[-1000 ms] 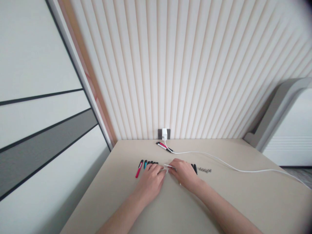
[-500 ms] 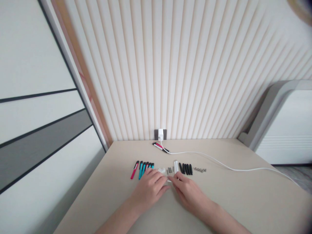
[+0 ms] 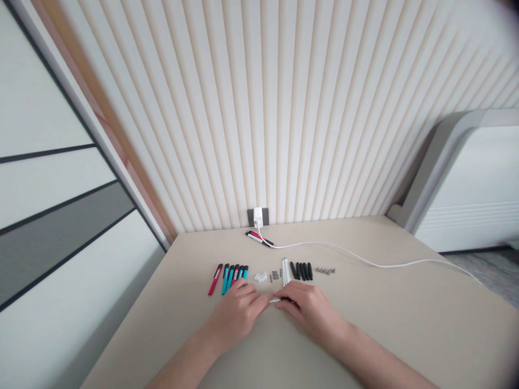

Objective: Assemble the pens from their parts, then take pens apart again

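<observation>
My left hand is closed, its thumb and forefinger pinching the left end of a thin white pen refill. My right hand grips a black pen barrel piece, mostly covered by the fingers, and the refill's right end meets it. Just beyond the right fingers lie several white refills. Black barrel pieces stand in a row to their right. Pink and teal pen barrels with black clips lie beyond my left hand. Small white parts and grey metal springs sit between.
More small metal parts lie at the right of the row. Two pens rest at the back beside a white charger in the wall socket. Its white cable runs across the table to the right. A ribbed wall stands behind.
My hands have drawn slightly apart, showing more of the white refill and the black piece in my right hand. The view has shifted, so the small white parts are now uncovered.
</observation>
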Motion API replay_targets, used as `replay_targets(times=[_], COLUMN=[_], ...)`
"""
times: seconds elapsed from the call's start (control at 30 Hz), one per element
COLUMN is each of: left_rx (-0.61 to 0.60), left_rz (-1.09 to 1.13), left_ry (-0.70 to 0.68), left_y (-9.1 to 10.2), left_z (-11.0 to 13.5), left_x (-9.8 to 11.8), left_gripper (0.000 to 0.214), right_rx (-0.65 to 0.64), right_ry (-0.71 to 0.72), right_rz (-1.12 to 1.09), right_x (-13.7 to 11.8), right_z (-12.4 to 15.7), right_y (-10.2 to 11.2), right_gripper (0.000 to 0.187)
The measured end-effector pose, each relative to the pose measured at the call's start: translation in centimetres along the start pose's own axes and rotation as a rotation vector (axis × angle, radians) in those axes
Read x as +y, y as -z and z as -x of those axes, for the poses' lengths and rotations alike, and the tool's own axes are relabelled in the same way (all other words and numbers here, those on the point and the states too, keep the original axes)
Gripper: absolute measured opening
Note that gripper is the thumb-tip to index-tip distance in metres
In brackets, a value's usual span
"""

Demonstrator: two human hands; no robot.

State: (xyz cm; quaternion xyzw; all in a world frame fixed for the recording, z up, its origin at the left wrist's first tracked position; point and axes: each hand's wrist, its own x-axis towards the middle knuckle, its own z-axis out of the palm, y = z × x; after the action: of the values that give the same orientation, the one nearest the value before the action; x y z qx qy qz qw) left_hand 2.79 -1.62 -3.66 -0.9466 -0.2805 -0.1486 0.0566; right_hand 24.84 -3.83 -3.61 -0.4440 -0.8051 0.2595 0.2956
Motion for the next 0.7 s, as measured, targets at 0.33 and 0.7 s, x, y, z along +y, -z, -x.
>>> replay_targets(times=[0.33, 0.7], left_rx=[0.015, 0.045], left_rz=[0.037, 0.058], left_ry=[0.096, 0.101], left_y=[0.5, -0.4], left_z=[-0.3, 0.0], left_x=[0.6, 0.1], left_gripper=[0.021, 0.032], right_rx=[0.077, 0.232], right_ry=[0.068, -0.202], right_rz=[-0.207, -0.499], right_x=[-0.9, 1.4], right_z=[-0.1, -0.6], right_y=[-0.6, -2.0], right_gripper=[0.031, 0.028])
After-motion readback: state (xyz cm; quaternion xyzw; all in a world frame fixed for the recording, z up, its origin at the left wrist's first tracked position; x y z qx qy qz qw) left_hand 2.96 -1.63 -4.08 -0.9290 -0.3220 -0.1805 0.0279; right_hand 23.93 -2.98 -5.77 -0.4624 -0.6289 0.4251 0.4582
